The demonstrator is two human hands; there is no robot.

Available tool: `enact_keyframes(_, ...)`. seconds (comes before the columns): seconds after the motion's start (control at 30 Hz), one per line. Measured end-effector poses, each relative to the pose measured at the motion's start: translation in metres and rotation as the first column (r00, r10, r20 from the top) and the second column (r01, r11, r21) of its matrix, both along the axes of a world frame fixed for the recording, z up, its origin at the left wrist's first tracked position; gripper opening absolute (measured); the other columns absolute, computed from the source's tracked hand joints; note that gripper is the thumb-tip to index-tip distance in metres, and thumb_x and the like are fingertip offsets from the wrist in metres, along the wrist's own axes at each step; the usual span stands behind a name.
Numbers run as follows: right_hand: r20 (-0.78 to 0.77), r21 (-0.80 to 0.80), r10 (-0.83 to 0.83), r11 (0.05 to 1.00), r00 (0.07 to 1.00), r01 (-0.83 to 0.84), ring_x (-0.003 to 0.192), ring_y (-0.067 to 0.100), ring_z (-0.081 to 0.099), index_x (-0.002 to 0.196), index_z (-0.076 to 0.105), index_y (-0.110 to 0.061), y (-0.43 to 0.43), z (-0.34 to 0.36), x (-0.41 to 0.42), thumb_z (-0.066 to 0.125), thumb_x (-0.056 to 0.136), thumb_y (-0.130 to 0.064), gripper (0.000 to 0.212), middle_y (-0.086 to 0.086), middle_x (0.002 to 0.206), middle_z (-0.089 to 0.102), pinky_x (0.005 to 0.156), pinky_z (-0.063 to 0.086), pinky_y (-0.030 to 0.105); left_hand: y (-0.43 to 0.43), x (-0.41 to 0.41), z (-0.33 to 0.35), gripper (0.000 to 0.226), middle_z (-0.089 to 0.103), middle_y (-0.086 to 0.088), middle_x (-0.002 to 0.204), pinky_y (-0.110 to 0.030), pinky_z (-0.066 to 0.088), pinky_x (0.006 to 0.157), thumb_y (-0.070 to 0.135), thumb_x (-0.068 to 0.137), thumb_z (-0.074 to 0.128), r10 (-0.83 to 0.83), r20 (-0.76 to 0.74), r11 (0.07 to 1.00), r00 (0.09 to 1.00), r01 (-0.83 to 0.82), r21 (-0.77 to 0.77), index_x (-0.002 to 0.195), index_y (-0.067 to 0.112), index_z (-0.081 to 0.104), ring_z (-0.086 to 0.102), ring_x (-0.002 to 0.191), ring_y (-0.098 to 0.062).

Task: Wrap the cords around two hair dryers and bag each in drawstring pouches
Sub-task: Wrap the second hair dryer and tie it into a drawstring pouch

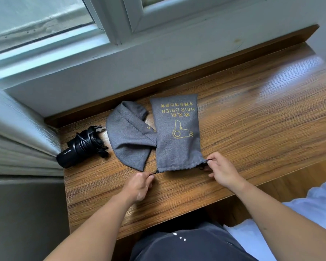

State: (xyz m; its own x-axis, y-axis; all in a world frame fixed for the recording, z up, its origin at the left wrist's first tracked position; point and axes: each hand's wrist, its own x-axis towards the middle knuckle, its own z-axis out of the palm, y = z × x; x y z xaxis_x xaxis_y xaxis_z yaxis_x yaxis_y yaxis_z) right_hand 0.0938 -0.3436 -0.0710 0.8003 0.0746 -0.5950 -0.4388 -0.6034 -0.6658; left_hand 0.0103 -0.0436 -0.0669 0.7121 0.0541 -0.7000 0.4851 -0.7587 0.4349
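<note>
A grey drawstring pouch (177,132) with a yellow hair-dryer print lies flat on the wooden desk (252,119), its mouth toward me and bunched together. My left hand (139,187) pinches the black drawstring at the mouth's left end. My right hand (222,171) pinches the drawstring at the right end. A second grey pouch (128,136) lies crumpled and folded just left of it, partly under its edge. A black hair dryer (81,146) with its cord wrapped around the body lies at the desk's left end. No second dryer shows.
A window sill and white window frame (120,53) run along the desk's far side. A grey wall panel (17,129) borders the left end. White bedding (318,208) lies at the lower right, beside my lap.
</note>
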Motion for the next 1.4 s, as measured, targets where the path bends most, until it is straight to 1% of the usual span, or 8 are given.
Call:
enact_keyframes(0.17, -0.070, 0.203, -0.156, 0.965, 0.985, 0.167, 0.067, 0.018, 0.058, 0.101, 0.059, -0.013, 0.007, -0.003, -0.007, 0.050, 0.100, 0.002, 0.017, 0.002, 0.069, 0.063, 0.055, 0.047, 0.021, -0.006, -0.007, 0.010, 0.038, 0.059, 0.001, 0.063, -0.017, 0.046, 0.062, 0.036, 0.109, 0.044, 0.028, 0.020, 0.995, 0.999, -0.026, -0.095, 0.075, 0.021, 0.044, 0.057, 0.057, -0.010)
enact_keyframes(0.3, 0.000, 0.026, 0.125, 0.992, 0.992, -0.125, 0.066, 0.010, 0.061, 0.111, 0.067, -0.018, -0.012, -0.001, -0.009, 0.061, 0.098, -0.010, 0.017, 0.000, 0.072, 0.070, 0.064, 0.047, 0.022, 0.004, -0.015, 0.006, 0.043, 0.052, 0.006, 0.063, -0.048, 0.052, 0.079, 0.046, 0.108, 0.038, 0.181, 0.025, 0.956, 0.983, -0.170, -0.237, 0.076, 0.019, 0.044, 0.061, 0.060, -0.014)
enact_keyframes(0.4, 0.026, -0.219, 0.371, 0.908, 0.928, -0.356, 0.079, 0.016, 0.066, 0.097, 0.075, -0.023, -0.018, 0.003, -0.009, 0.063, 0.094, -0.016, 0.014, -0.004, 0.078, 0.072, 0.070, 0.042, 0.027, 0.003, -0.017, 0.006, 0.041, 0.058, 0.004, 0.060, -0.047, 0.053, 0.078, 0.038, 0.108, 0.044, 0.262, 0.080, 0.944, 0.962, -0.238, -0.230, 0.077, 0.012, 0.053, 0.062, 0.061, -0.014)
enact_keyframes(0.6, -0.068, -0.134, 0.176, 0.974, 0.982, -0.184, 0.084, 0.022, 0.065, 0.082, 0.067, -0.017, -0.013, 0.007, -0.014, 0.052, 0.101, -0.024, 0.025, 0.001, 0.084, 0.069, 0.078, 0.053, 0.041, 0.006, -0.019, -0.001, 0.029, 0.067, 0.001, 0.067, -0.048, 0.057, 0.076, 0.024, 0.105, 0.056, 0.318, 0.094, 0.929, 0.943, -0.290, -0.232, 0.082, 0.009, 0.066, 0.063, 0.063, -0.012)
enact_keyframes(0.87, 0.016, -0.273, 0.298, 0.919, 0.954, -0.283, 0.058, 0.004, 0.065, 0.082, 0.071, -0.024, -0.039, 0.013, -0.013, 0.063, 0.098, -0.025, 0.018, -0.005, 0.066, 0.072, 0.066, 0.053, 0.024, 0.025, -0.023, -0.010, 0.017, 0.071, -0.001, 0.070, -0.036, 0.054, 0.076, 0.027, 0.103, 0.059, 0.280, 0.179, 0.958, 0.943, -0.286, 0.005, 0.092, 0.024, 0.071, 0.066, 0.068, -0.020)
enact_keyframes(1.13, 0.022, -0.583, 0.274, 0.785, 0.962, -0.210, 0.102, 0.028, 0.066, 0.109, 0.074, -0.032, -0.086, 0.012, 0.007, 0.056, 0.098, -0.045, 0.025, 0.001, 0.108, 0.073, 0.084, 0.054, 0.040, 0.055, -0.025, -0.011, 0.030, 0.073, -0.014, 0.125, -0.036, 0.050, 0.095, 0.037, 0.106, 0.053, 0.276, 0.174, 0.898, 0.945, -0.318, 0.304, 0.125, 0.022, 0.071, 0.065, 0.114, -0.038)
enact_keyframes(1.27, 0.033, -0.635, 0.288, 0.746, 0.957, -0.203, 0.104, 0.030, 0.065, 0.113, 0.074, -0.027, -0.083, 0.016, 0.006, 0.056, 0.099, -0.041, 0.027, 0.006, 0.112, 0.072, 0.085, 0.053, 0.040, 0.052, -0.023, -0.005, 0.030, 0.068, -0.015, 0.124, -0.040, 0.048, 0.099, 0.035, 0.105, 0.054, 0.239, 0.193, 0.877, 0.952, -0.297, 0.379, 0.122, 0.019, 0.073, 0.060, 0.120, -0.038)
enact_keyframes(1.4, 0.060, -0.679, 0.429, 0.679, 0.901, -0.278, 0.125, 0.025, 0.051, 0.132, 0.062, -0.026, -0.055, 0.021, 0.000, 0.066, 0.090, -0.041, 0.045, 0.003, 0.132, 0.057, 0.103, 0.048, 0.045, 0.026, -0.018, 0.003, 0.032, 0.058, -0.005, 0.121, -0.044, 0.043, 0.100, 0.033, 0.094, 0.068, 0.060, 0.312, 0.866, 0.948, -0.205, 0.456, 0.123, 0.023, 0.072, 0.052, 0.118, -0.028)
